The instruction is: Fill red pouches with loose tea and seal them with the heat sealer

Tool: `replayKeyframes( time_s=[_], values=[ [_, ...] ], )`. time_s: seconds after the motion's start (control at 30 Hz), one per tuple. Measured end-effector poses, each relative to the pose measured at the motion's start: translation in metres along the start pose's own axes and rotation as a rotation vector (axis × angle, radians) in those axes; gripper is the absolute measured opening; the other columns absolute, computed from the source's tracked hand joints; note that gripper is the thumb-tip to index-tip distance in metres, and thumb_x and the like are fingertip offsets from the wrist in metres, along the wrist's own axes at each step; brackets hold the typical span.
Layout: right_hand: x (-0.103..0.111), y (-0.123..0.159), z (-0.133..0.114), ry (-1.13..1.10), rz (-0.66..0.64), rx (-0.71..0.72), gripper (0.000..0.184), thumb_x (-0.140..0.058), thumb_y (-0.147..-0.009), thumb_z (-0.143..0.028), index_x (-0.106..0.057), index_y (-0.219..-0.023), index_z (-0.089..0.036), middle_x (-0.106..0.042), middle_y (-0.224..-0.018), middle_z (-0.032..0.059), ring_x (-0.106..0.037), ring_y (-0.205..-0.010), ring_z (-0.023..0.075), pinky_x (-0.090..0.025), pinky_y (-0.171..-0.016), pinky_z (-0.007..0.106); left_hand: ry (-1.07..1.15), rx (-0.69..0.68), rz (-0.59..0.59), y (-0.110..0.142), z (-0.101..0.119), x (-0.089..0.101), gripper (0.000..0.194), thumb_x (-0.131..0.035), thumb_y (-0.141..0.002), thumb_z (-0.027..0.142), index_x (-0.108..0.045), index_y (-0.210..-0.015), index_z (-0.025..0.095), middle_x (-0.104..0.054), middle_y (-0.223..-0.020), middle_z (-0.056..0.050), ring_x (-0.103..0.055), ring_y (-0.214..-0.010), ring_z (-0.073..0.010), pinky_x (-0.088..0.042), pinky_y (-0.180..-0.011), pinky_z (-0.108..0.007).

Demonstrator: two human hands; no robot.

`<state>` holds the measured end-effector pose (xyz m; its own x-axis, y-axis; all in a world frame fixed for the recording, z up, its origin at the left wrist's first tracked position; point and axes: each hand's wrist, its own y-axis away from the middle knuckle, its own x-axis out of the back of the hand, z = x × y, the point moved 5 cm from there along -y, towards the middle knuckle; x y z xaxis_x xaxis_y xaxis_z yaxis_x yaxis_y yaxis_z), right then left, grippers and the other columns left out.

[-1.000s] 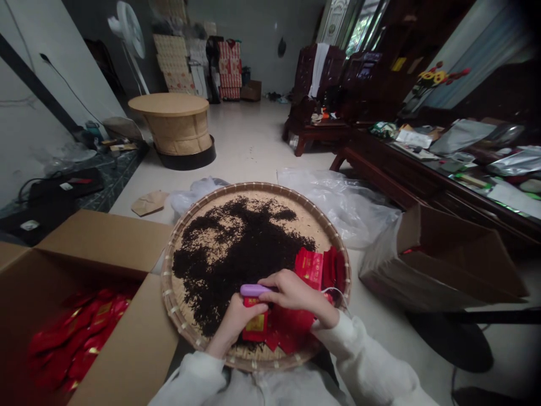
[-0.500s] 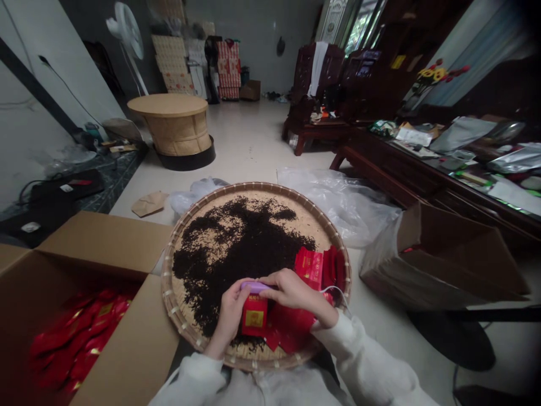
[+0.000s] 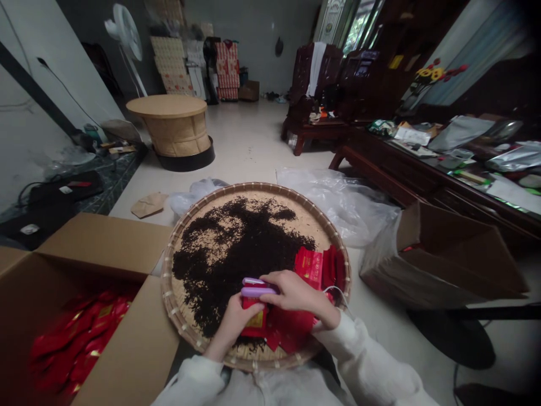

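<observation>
Hands: the left hand [image 3: 233,328] and right hand [image 3: 296,294] work close together, almost touching, over the near part of a round bamboo tray [image 3: 168,287].

Room: a tiled living room, with a long dark wooden table [image 3: 380,175] to the right and a round wicker-sided side table [image 3: 169,132] ahead.

Floor: an open cardboard box [image 3: 101,242] to the left holds loose red sachets [image 3: 74,338]. A second cardboard box [image 3: 439,265] lies tipped on its side to the right, and a clear plastic bag [image 3: 338,208] spreads behind the tray.

Tray: black loose tea [image 3: 236,265] covers its middle; more red packets [image 3: 310,268] lie beside the right hand.

Packet: a red packet [image 3: 257,322] with a gold label stands upright at the tray's near side, gripped by the left hand.

Sealer: the right hand is closed around a purple handheld sealer [image 3: 258,291], its two bars slightly apart at the packet's top edge.

Axis: the sealer's length runs nearly level, pointing left, across the packet's top. The right hand is nearer its back end, the left just below it.
</observation>
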<state>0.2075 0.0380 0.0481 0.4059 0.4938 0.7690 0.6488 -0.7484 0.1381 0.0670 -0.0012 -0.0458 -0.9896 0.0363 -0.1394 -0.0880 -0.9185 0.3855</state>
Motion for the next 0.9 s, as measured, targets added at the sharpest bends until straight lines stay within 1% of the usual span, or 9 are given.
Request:
replayKeyframes(
  time_s=[0.1, 0.3, 0.33, 0.4, 0.47, 0.5, 0.57, 0.63, 0.9],
  values=[
    [0.005, 0.001, 0.0, 0.015, 0.019, 0.027, 0.038, -0.054, -0.088, -0.047, -0.067, -0.11, -0.018, -0.071, -0.094, 0.0092, -0.062, -0.079, 0.0199, -0.038, -0.068, 0.025, 0.009, -0.024, -0.011, -0.001, 0.002, 0.0, 0.04, -0.083, -0.054, 0.031, -0.071, -0.087, 0.011, -0.075, -0.079, -0.006, -0.068, -0.072, -0.0229, -0.052, -0.07, -0.031],
    [0.008, -0.001, -0.006, 0.009, -0.016, 0.075, 0.036, -0.045, -0.095, -0.044, -0.069, -0.095, -0.017, -0.07, -0.082, 0.0057, -0.059, -0.07, 0.0156, -0.034, -0.064, 0.023, 0.072, 0.067, -0.101, 0.002, -0.003, -0.004, 0.047, -0.083, -0.055, 0.041, -0.067, -0.088, 0.011, -0.073, -0.076, -0.009, -0.069, -0.069, -0.0258, -0.053, -0.068, -0.036],
    [0.007, -0.002, -0.006, 0.004, -0.017, 0.079, 0.036, -0.045, -0.095, -0.044, -0.068, -0.094, -0.017, -0.069, -0.081, 0.0055, -0.059, -0.07, 0.0153, -0.034, -0.064, 0.023, 0.087, 0.059, -0.096, 0.003, -0.002, -0.004, 0.049, -0.084, -0.054, 0.042, -0.067, -0.089, 0.011, -0.073, -0.078, -0.009, -0.069, -0.071, -0.0259, -0.053, -0.069, -0.036],
    [0.005, -0.003, -0.006, -0.017, -0.018, 0.079, 0.036, -0.045, -0.095, -0.044, -0.068, -0.096, -0.017, -0.069, -0.081, 0.0056, -0.059, -0.07, 0.0154, -0.034, -0.064, 0.023, 0.136, -0.009, -0.063, 0.003, 0.005, -0.003, 0.054, -0.084, -0.055, 0.044, -0.066, -0.094, 0.012, -0.074, -0.088, -0.01, -0.069, -0.079, -0.0257, -0.053, -0.073, -0.034],
    [0.002, -0.003, -0.005, -0.043, -0.021, 0.075, 0.037, -0.044, -0.095, -0.045, -0.068, -0.099, -0.017, -0.07, -0.082, 0.0059, -0.06, -0.072, 0.0158, -0.035, -0.064, 0.022, 0.189, -0.074, -0.017, 0.003, 0.013, -0.001, 0.055, -0.079, -0.061, 0.049, -0.066, -0.101, 0.014, -0.073, -0.098, -0.01, -0.067, -0.085, -0.0243, -0.051, -0.075, -0.031],
    [0.001, -0.003, -0.004, -0.054, -0.021, 0.073, 0.038, -0.044, -0.095, -0.046, -0.068, -0.1, -0.017, -0.07, -0.083, 0.0061, -0.06, -0.072, 0.016, -0.035, -0.065, 0.022, 0.204, -0.085, 0.0, 0.003, 0.015, -0.001, 0.054, -0.076, -0.064, 0.052, -0.066, -0.102, 0.014, -0.073, -0.099, -0.01, -0.067, -0.084, -0.0234, -0.051, -0.073, -0.03],
    [0.0, -0.003, -0.004, -0.071, -0.023, 0.073, 0.04, -0.043, -0.095, -0.047, -0.069, -0.102, -0.018, -0.07, -0.083, 0.0062, -0.061, -0.073, 0.0164, -0.036, -0.065, 0.022, 0.202, -0.071, 0.011, 0.002, 0.018, -0.001, 0.053, -0.071, -0.068, 0.056, -0.066, -0.099, 0.014, -0.073, -0.094, -0.01, -0.066, -0.076, -0.0214, -0.05, -0.067, -0.028],
    [0.0, -0.003, -0.004, -0.077, -0.023, 0.074, 0.041, -0.042, -0.095, -0.048, -0.069, -0.1, -0.017, -0.07, -0.082, 0.006, -0.061, -0.072, 0.0164, -0.036, -0.065, 0.022, 0.186, -0.069, 0.014, 0.002, 0.019, -0.001, 0.052, -0.071, -0.068, 0.057, -0.067, -0.095, 0.013, -0.073, -0.09, -0.009, -0.065, -0.071, -0.02, -0.048, -0.063, -0.026],
    [-0.002, -0.003, -0.004, -0.086, -0.015, 0.049, 0.037, -0.046, -0.094, -0.046, -0.07, -0.097, -0.018, -0.071, -0.085, 0.0055, -0.061, -0.072, 0.0162, -0.036, -0.063, 0.022, 0.187, -0.084, 0.024, 0.005, 0.023, -0.002, 0.049, -0.071, -0.068, 0.057, -0.067, -0.09, 0.014, -0.071, -0.082, -0.007, -0.064, -0.07, -0.0198, -0.047, -0.062, -0.026]
  ],
)
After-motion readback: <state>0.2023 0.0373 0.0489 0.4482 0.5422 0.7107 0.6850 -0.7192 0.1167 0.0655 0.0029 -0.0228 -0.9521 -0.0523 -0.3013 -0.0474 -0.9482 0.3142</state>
